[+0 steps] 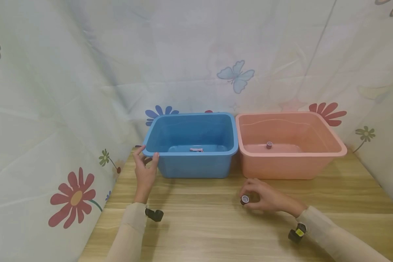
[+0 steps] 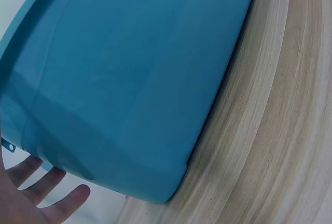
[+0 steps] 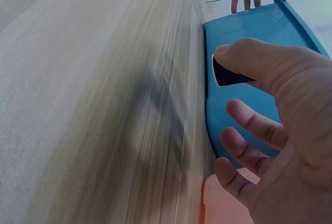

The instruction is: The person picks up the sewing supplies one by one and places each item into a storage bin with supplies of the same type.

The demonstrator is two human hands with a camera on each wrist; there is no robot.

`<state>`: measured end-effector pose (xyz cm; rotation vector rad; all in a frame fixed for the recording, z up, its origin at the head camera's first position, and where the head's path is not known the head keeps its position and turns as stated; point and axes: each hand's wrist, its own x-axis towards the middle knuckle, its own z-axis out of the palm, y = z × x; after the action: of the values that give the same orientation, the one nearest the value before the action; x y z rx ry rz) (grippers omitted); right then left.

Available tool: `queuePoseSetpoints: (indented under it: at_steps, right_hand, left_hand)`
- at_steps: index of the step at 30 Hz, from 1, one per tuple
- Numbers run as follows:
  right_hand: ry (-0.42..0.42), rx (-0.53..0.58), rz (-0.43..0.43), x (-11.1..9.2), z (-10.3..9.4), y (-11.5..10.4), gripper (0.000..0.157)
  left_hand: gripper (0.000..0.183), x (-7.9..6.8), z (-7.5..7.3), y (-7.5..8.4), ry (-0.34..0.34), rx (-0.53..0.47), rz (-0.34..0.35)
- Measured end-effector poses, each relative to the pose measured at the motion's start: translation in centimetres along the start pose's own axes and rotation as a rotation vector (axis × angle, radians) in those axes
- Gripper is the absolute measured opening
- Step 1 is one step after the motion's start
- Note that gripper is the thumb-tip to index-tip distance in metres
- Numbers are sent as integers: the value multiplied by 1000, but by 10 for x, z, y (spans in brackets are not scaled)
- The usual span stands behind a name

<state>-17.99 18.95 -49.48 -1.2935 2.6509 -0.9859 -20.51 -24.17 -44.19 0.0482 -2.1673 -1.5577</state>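
My left hand [image 1: 145, 176] holds the front left corner of a blue plastic tub [image 1: 196, 165], thumb at the front rim and fingers round the side. In the left wrist view, several fingers [image 2: 44, 186] lie against its wall below the rim. Between thumb and index finger, my right hand [image 1: 263, 196] pinches a small dark cylinder [image 1: 245, 199] with a pale round end face, just above the table before the tubs. The other right fingers [image 3: 249, 154] are loosely bent. A similar dark cylinder [image 1: 269, 145] stands inside a pink plastic tub [image 1: 281, 167].
Inside the blue tub lies a small flat pinkish thing [image 1: 196, 150], too small to identify. Both tubs stand side by side at the back of a wood-grain table [image 1: 196, 218]. A pale curtain [image 1: 183, 54] with flowers and butterflies hangs behind and beside them.
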Motion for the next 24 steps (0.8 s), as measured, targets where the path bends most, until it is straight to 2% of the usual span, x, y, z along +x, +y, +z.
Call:
queuePoseSetpoints:
  at_steps: [24]
  right_hand:
    - [-22, 29, 19, 2, -8, -9, 30]
  left_hand:
    - [65, -2, 0, 3, -4, 4, -2]
